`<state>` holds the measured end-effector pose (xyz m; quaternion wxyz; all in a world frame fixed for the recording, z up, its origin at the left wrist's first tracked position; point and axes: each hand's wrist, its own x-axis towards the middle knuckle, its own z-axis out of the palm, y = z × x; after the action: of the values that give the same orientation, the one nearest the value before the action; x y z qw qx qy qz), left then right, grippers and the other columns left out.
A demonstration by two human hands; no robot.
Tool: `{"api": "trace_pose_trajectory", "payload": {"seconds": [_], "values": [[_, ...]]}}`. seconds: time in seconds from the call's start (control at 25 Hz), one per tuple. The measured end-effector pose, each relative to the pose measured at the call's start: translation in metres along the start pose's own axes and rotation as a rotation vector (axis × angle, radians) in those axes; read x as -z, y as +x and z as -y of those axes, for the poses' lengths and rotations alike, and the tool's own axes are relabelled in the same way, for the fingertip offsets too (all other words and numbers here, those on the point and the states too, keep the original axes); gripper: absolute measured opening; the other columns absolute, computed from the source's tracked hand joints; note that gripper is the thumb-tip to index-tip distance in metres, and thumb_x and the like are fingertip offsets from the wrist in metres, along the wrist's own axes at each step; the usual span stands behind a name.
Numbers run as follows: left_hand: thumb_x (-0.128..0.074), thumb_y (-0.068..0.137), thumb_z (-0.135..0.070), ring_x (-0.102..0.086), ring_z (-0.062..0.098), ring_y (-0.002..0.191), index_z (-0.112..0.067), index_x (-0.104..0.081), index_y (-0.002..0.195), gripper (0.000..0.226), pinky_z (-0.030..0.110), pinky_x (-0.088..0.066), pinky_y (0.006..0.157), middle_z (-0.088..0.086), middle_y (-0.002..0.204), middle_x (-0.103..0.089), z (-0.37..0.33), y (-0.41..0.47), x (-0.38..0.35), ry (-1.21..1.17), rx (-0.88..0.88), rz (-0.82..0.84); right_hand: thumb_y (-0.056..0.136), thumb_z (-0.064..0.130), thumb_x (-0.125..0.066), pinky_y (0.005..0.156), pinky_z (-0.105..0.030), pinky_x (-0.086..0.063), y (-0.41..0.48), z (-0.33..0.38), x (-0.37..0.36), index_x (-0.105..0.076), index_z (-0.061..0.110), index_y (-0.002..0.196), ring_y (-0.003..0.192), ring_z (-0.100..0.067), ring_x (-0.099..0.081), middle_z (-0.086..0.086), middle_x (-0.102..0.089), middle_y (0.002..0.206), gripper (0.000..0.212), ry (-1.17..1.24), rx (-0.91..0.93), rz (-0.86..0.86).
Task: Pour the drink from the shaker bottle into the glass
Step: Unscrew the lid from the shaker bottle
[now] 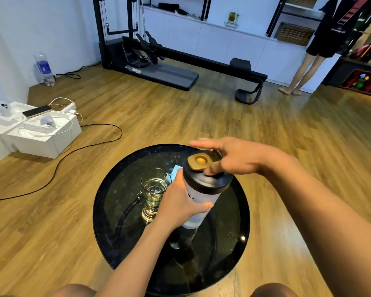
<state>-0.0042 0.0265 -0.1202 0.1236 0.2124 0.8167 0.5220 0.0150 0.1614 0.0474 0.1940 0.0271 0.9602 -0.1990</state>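
- On the round black glossy table (116, 202), the left hand (178, 205) is clamped around the frosted white body of the shaker bottle with the black screw lid (204, 189), holding it upright, just off the tabletop by the look of it.
- The right hand (229, 157) sits over the lid with fingers spread flat – its thumb presses at the gold flip cap (199, 161), which stands swung up, so it grips nothing.
- The clear glass tumbler (154, 189) stands touching the left hand's knuckles, just left of the bottle; some pale liquid shows inside.
- My judgement: the step in hand is working that cap, though opening or closing I cannot tell.
- To do it well – keep the left grip firm and the bottle vertical, press with 1 thumb only, and keep the elbow clear of the glass.
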Motion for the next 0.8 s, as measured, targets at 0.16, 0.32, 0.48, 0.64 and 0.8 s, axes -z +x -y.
{"api": "trace_pose_trajectory", "payload": {"seconds": [0.16,0.32,0.48,0.64,0.8], "values": [[-0.085,0.056,-0.04,-0.062,0.02,0.106,-0.023,-0.042,0.131,0.089,0.038,-0.053,0.086,-0.003,0.115,-0.065,-0.002,0.001,0.0,-0.008,-0.007,0.006,0.09,0.063,-0.043,0.119,-0.043,-0.015,0.01,0.007,-0.039,-0.043,0.031,0.145,0.146,-0.023,-0.023,0.001,-0.03,0.158,0.064,-0.092,-0.06,-0.224],[-0.086,0.055,-0.039,-0.061,0.022,0.11,-0.019,-0.043,0.131,0.089,0.04,-0.051,0.089,0.0,0.12,-0.064,-0.001,0.0,-0.001,-0.008,-0.016,-0.009,0.09,0.037,-0.054,0.119,-0.032,-0.002,0.0,0.016,-0.02,-0.06,0.034,0.13,0.147,-0.01,-0.014,0.011,-0.031,0.157,0.041,0.12,0.038,-0.122],[-0.087,0.057,-0.036,-0.062,0.021,0.102,-0.024,-0.045,0.119,0.076,0.035,-0.052,0.081,-0.006,0.109,-0.065,0.002,0.0,-0.002,-0.029,0.021,-0.002,0.087,0.064,-0.05,0.097,-0.042,-0.041,0.005,0.025,-0.026,-0.034,0.009,0.144,0.126,-0.035,-0.048,-0.015,-0.05,0.141,0.081,-0.143,-0.323,-0.279],[-0.085,0.053,-0.041,-0.061,0.021,0.105,-0.022,-0.046,0.12,0.08,0.04,-0.053,0.085,-0.004,0.114,-0.065,0.002,-0.001,-0.002,-0.032,0.022,-0.01,0.086,0.026,-0.064,0.091,-0.034,-0.045,-0.005,0.022,-0.005,-0.043,0.014,0.139,0.118,-0.027,-0.052,-0.011,-0.052,0.137,0.058,-0.073,-0.181,-0.046],[-0.082,0.052,-0.044,-0.062,0.023,0.107,-0.021,-0.045,0.123,0.083,0.043,-0.053,0.087,-0.001,0.116,-0.065,0.001,0.001,-0.003,-0.02,0.021,-0.014,0.078,0.04,-0.068,0.088,-0.042,-0.051,-0.008,0.019,-0.006,-0.06,0.013,0.114,0.103,-0.03,-0.059,-0.009,-0.06,0.116,0.046,-0.239,-0.252,-0.206]]}}
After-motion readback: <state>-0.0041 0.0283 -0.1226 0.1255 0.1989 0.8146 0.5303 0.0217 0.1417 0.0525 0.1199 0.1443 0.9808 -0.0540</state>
